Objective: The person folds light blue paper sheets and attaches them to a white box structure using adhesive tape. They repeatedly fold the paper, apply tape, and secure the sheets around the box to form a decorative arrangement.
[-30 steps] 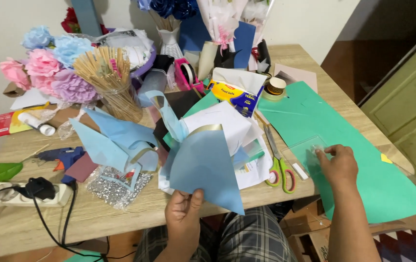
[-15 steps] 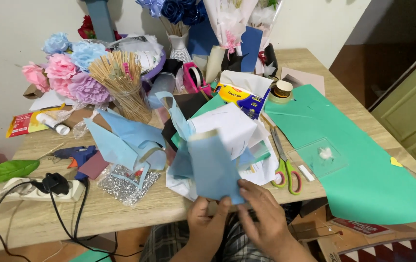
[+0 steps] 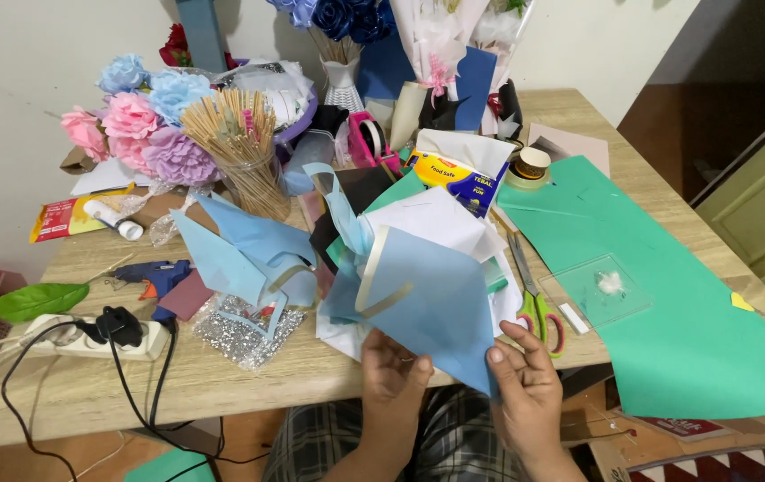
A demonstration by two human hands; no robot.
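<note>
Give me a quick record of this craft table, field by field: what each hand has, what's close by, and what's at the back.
Left hand: grips the lower edge of a blue paper sheet
Right hand: pinches the same sheet's bottom corner
Beside right hand: scissors with green and red handles, on green paper
Left side: blue glue gun, power strip
Back: paper flowers, jar of sticks
Surface: wooden table

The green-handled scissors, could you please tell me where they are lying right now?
In the head view, the green-handled scissors lie on the wooden table, just right of the blue paper sheet, at the green paper sheet's left edge.
</note>
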